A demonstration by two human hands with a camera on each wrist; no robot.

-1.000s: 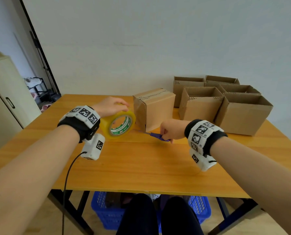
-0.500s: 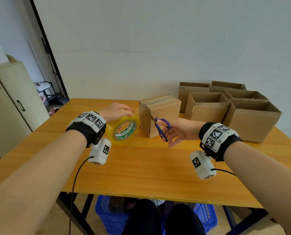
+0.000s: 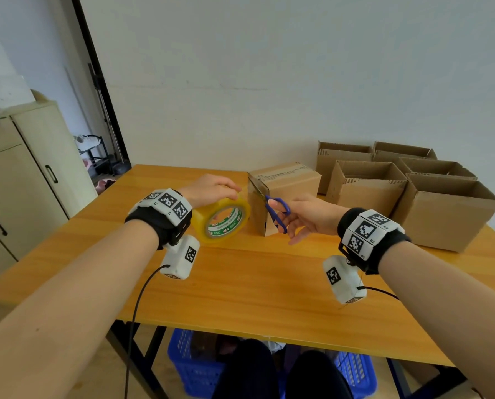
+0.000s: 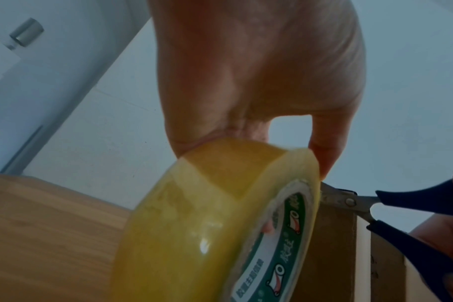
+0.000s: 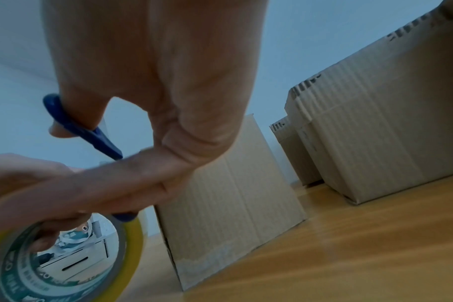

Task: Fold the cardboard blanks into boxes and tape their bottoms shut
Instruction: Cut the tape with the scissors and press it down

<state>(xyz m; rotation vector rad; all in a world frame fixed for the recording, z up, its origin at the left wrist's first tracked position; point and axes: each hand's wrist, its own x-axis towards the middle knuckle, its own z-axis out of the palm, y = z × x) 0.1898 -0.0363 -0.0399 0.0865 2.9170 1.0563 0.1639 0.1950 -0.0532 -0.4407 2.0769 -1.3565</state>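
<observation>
From the head camera, a person seated at a wooden table [image 3: 240,286] steadies a roll of yellow packing tape [image 3: 221,218] on edge with the left hand [image 3: 211,189], fingers curled over its top, while the right hand [image 3: 309,216] works blue-handled scissors [image 3: 278,212] against the near upper edge of a closed cardboard box [image 3: 283,194] standing just beside the roll. Five open-topped finished boxes [image 3: 407,194] are grouped at the far right of the table, and a blue basket [image 3: 194,367] sits underneath. No flat blanks can be seen from here. The left wrist camera shows the left hand gripping the roll from above, thumb on its rim and a fingertip inside the core, with the scissor blades parted right at the roll's edge in front of the box. The right wrist camera shows thumb and fingers hooked through the scissor loops, the roll in the foreground and the box beyond, a strip of clear tape showing low on its corner. Judging from this, the box in hand is folded and taped, the strip about to be cut free; whether more blanks remain cannot be told.
</observation>
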